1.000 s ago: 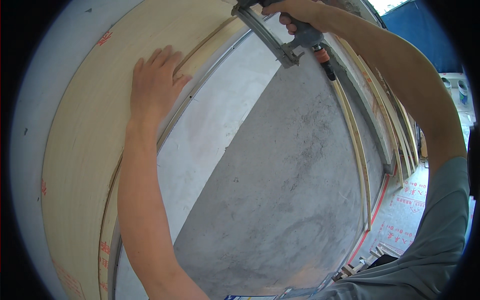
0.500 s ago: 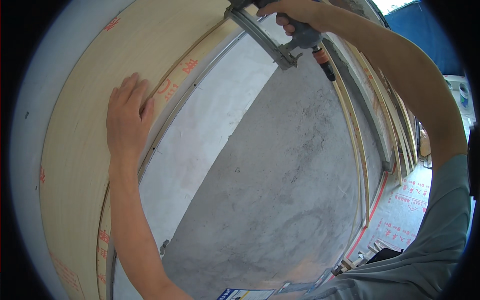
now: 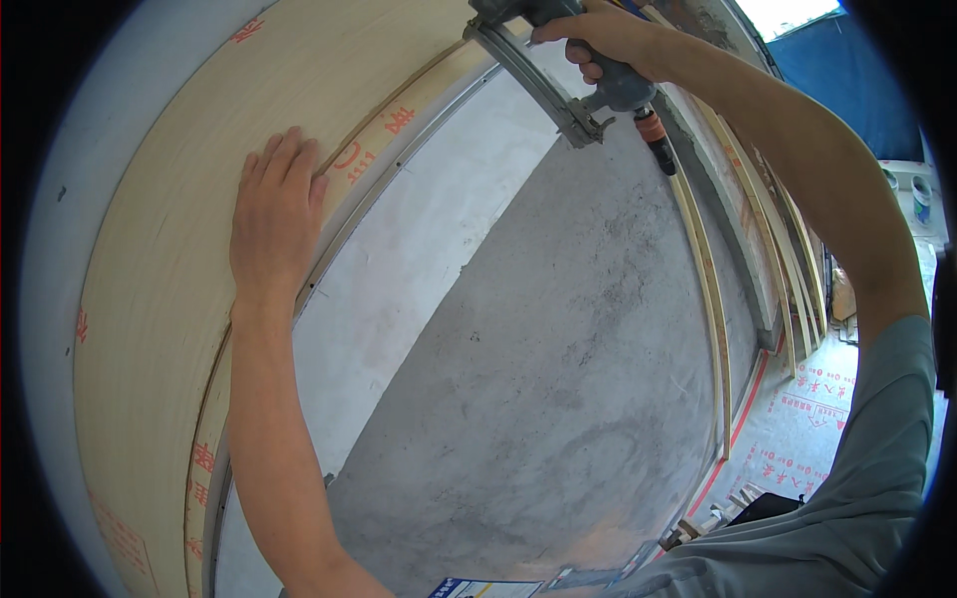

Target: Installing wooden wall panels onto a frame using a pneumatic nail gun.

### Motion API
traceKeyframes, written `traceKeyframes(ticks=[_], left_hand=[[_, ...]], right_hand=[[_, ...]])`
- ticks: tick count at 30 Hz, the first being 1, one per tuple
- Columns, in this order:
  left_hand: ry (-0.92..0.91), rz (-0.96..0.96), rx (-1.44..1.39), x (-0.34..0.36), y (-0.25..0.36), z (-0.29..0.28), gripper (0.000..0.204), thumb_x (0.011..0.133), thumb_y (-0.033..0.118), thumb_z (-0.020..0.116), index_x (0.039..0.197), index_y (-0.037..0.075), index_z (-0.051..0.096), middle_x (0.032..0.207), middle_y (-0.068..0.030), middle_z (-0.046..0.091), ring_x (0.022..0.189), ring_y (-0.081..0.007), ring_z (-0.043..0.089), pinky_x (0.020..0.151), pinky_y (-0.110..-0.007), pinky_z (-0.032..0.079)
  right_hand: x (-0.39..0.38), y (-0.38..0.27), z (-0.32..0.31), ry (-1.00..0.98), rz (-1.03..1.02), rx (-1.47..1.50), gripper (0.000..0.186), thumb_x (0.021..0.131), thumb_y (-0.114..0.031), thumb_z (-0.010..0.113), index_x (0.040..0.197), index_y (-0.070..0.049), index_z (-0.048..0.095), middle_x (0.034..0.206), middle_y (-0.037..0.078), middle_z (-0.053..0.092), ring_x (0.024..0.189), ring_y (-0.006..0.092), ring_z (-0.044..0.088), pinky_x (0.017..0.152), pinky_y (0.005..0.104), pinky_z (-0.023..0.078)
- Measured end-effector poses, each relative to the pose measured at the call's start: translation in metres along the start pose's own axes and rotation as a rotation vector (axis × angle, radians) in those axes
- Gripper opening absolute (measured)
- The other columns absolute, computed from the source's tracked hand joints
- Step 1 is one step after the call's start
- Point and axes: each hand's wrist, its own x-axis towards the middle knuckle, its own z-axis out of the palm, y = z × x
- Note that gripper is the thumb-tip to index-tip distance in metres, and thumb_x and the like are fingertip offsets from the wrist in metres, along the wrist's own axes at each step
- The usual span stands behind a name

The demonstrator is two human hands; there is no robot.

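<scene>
My left hand (image 3: pixel 277 214) lies flat on a broad pale wooden panel (image 3: pixel 179 229), fingers stretched toward the top of the view, thumb near the panel's edge. Beside that edge runs a narrower wood strip (image 3: pixel 359 149) with red printed marks. My right hand (image 3: pixel 618 40) is wrapped round the handle of a grey pneumatic nail gun (image 3: pixel 623 88) at the top. Its long metal magazine (image 3: pixel 528 75) slants down to the right, and an orange and black air fitting (image 3: pixel 654 135) hangs from the handle. The gun's head meets the strip's far end at the upper frame edge.
A metal channel (image 3: pixel 399 164) borders the panel. Beyond it stands a grey concrete wall (image 3: pixel 528 329) with a white-coated band (image 3: pixel 389 289). Thin wooden battens (image 3: pixel 713 319) lean on the right, above a floor covering (image 3: pixel 797 419). A blue sheet (image 3: pixel 847 75) hangs at upper right.
My left hand has shifted slightly up and to the right in the view, still flat on the panel. The nail gun and right hand appear a little further right and lower.
</scene>
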Motion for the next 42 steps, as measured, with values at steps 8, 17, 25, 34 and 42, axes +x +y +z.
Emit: traceKeyframes(ticks=[8, 17, 25, 34, 42], left_hand=[[0.000, -0.003, -0.015, 0.000, 0.000, 0.001, 0.032, 0.098, 0.017, 0.060, 0.127, 0.003, 0.062, 0.143, -0.0121, 0.056, 0.135, -0.0316, 0.050, 0.115, -0.045, 0.039], [0.046, 0.013, 0.041, 0.001, 0.001, 0.010, 0.032, 0.096, 0.016, 0.061, 0.125, 0.003, 0.063, 0.139, -0.0136, 0.059, 0.132, -0.0320, 0.053, 0.114, -0.047, 0.040], [0.020, 0.017, 0.052, -0.001, 0.001, 0.008, 0.031, 0.099, 0.017, 0.059, 0.126, 0.003, 0.062, 0.142, -0.0124, 0.057, 0.135, -0.0313, 0.051, 0.115, -0.047, 0.038], [-0.023, -0.041, -0.153, -0.002, -0.006, -0.001, 0.041, 0.096, 0.024, 0.065, 0.132, 0.002, 0.062, 0.146, -0.0108, 0.056, 0.139, -0.0299, 0.047, 0.120, -0.046, 0.032], [-0.068, -0.107, -0.205, -0.042, -0.022, -0.032, 0.052, 0.090, 0.027, 0.073, 0.134, 0.002, 0.062, 0.149, -0.0097, 0.053, 0.144, -0.0283, 0.041, 0.124, -0.044, 0.024]], right_hand=[[0.000, 0.002, 0.018, -0.166, -0.234, 0.050, 0.020, 0.090, -0.022, 0.071, 0.089, -0.005, 0.059, 0.061, 0.002, 0.054, 0.050, 0.0142, 0.052, 0.050, 0.0335, 0.049], [-0.009, 0.011, 0.023, -0.175, -0.252, 0.056, 0.019, 0.091, -0.018, 0.069, 0.086, -0.005, 0.057, 0.062, 0.002, 0.054, 0.050, 0.0140, 0.053, 0.051, 0.0319, 0.050], [-0.026, 0.010, 0.061, 0.009, -0.168, -0.210, 0.027, 0.093, -0.035, 0.065, 0.094, -0.008, 0.061, 0.060, -0.002, 0.046, 0.051, 0.0076, 0.045, 0.059, 0.0294, 0.043], [-0.052, -0.006, 0.086, -0.079, -0.168, -0.148, 0.022, 0.092, -0.029, 0.065, 0.096, -0.008, 0.062, 0.061, -0.003, 0.046, 0.050, 0.0066, 0.044, 0.058, 0.0281, 0.044], [-0.070, -0.007, 0.107, -0.110, -0.192, -0.157, 0.017, 0.092, -0.026, 0.065, 0.094, -0.010, 0.061, 0.060, -0.004, 0.048, 0.049, 0.0070, 0.046, 0.056, 0.0275, 0.043]])
